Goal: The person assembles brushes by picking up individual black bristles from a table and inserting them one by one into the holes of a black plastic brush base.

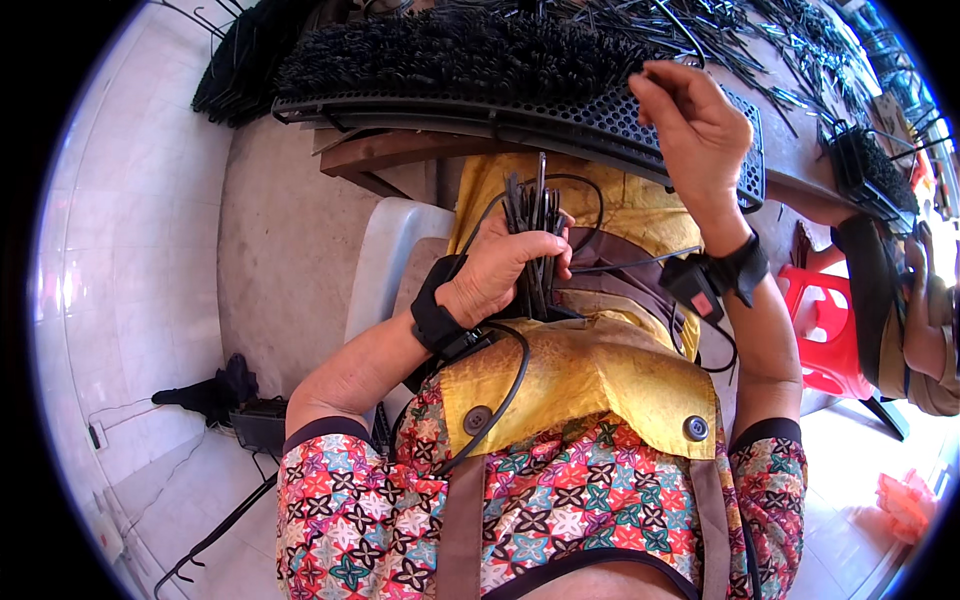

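My left hand [500, 262] is closed round a bundle of thin dark sticks [538, 205], held upright in front of the yellow apron. The exact kind of the sticks cannot be made out. Ahead stands a long black perforated rack [590, 125], densely packed with black upright pieces [470, 55]. My right hand [695, 125] is raised over the rack's right end, where bare holes show. Its thumb and forefinger are pinched together; whatever they hold, if anything, is too small to tell.
Loose dark sticks [740, 50] lie scattered over the table beyond the rack. A smaller filled black rack [872, 168] stands at the right. Nearby are a red plastic stool [825, 330] and another person's arm [925, 340]. Cables run from my wrist straps.
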The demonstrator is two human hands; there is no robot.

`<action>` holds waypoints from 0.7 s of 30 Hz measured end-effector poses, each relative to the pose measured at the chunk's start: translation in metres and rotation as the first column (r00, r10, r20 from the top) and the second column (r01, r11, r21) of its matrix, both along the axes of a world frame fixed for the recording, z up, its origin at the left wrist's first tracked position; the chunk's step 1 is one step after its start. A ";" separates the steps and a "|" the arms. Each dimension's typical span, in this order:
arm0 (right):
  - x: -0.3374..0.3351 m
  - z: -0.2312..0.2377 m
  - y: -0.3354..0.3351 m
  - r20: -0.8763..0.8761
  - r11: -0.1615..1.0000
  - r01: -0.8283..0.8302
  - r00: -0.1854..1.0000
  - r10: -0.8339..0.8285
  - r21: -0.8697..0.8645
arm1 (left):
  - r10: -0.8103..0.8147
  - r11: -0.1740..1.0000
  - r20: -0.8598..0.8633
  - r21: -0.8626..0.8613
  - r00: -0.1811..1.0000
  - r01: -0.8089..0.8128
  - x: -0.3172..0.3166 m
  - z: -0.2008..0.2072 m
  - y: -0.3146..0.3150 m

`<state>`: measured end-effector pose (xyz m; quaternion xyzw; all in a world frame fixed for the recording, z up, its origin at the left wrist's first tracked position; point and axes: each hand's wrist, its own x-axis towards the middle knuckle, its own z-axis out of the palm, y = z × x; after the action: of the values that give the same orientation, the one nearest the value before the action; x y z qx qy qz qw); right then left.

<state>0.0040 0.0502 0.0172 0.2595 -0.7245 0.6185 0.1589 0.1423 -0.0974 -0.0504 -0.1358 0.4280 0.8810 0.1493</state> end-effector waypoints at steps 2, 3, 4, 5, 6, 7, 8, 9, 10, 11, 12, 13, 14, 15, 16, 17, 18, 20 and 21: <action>-0.013 -0.005 -0.008 -0.266 0.996 0.074 0.962 -0.057 0.055 | 0.012 1.000 -0.007 -0.001 1.000 -0.012 0.001 0.003 0.001; -0.014 -0.005 -0.012 -0.318 0.993 0.089 0.946 -0.061 0.075 | 0.021 1.000 -0.010 -0.002 1.000 -0.021 0.002 0.004 0.001; -0.014 -0.005 -0.017 -0.370 0.990 0.105 0.927 -0.063 0.094 | 0.027 1.000 -0.006 -0.006 1.000 -0.027 0.002 0.004 0.001; -0.015 -0.005 -0.020 -0.422 0.986 0.123 0.904 -0.064 0.114 | 0.032 0.999 -0.004 -0.008 0.999 -0.032 0.002 0.003 0.001; -0.016 -0.005 -0.023 -0.490 0.981 0.132 0.871 -0.046 0.143 | 0.037 0.999 -0.001 -0.009 0.999 -0.037 0.002 0.002 0.001; -0.018 -0.006 -0.025 -0.532 0.980 0.124 0.847 -0.024 0.153 | 0.044 0.999 0.011 -0.016 0.999 -0.044 0.002 0.003 0.002; -0.022 -0.007 -0.027 -0.572 0.980 0.116 0.820 -0.002 0.162 | 0.051 0.998 0.023 -0.023 0.998 -0.051 0.002 0.005 0.002; -0.024 -0.007 -0.029 -0.611 0.979 0.109 0.791 0.019 0.172 | 0.058 0.998 0.034 -0.030 0.998 -0.057 0.003 0.006 0.002; -0.025 -0.006 -0.030 -0.628 0.977 0.104 0.778 0.038 0.188 | 0.052 0.998 0.045 -0.033 0.998 -0.050 0.002 0.007 0.002; -0.026 -0.005 -0.032 -0.635 0.976 0.096 0.771 0.050 0.194 | 0.046 0.998 0.056 -0.037 0.997 -0.044 0.002 0.008 0.002; -0.027 -0.004 -0.034 -0.641 0.976 0.088 0.765 0.062 0.200 | 0.040 0.998 0.066 -0.041 0.997 -0.037 0.002 0.009 0.002; -0.028 -0.004 -0.035 -0.648 0.975 0.080 0.758 0.074 0.206 | 0.041 0.998 0.072 -0.044 0.997 -0.038 0.003 0.008 0.002; -0.029 -0.004 -0.036 -0.647 0.974 0.081 0.758 0.078 0.211 | 0.043 0.998 0.076 -0.048 0.996 -0.039 0.003 0.009 0.002; -0.029 -0.006 -0.036 -0.647 0.973 0.081 0.758 0.081 0.217 | 0.045 0.998 0.081 -0.053 0.996 -0.041 0.003 0.009 0.002; -0.029 -0.007 -0.036 -0.646 0.971 0.082 0.758 0.085 0.223 | 0.048 0.998 0.068 -0.043 0.997 -0.045 0.002 0.007 0.002; -0.030 -0.010 -0.035 -0.651 0.961 0.080 0.750 0.117 0.265 | 0.050 0.998 0.056 -0.032 0.997 -0.048 0.002 0.004 0.002; -0.032 -0.012 -0.035 -0.655 0.949 0.079 0.741 0.149 0.306 | 0.052 0.998 0.044 -0.022 0.998 -0.051 0.001 0.001 0.002; -0.036 -0.018 -0.035 -0.677 0.878 0.109 0.683 0.274 0.466 | 0.052 0.998 0.044 -0.032 0.998 -0.051 0.001 -0.001 0.001; -0.034 -0.019 -0.034 -0.673 0.826 0.174 0.678 0.295 0.537 | 0.053 0.998 0.045 -0.037 0.998 -0.052 0.001 -0.002 0.001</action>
<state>-0.0304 0.0160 -0.0018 0.5444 -0.7373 0.2263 0.3299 0.1434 -0.0961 -0.0519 -0.1698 0.4366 0.8733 0.1334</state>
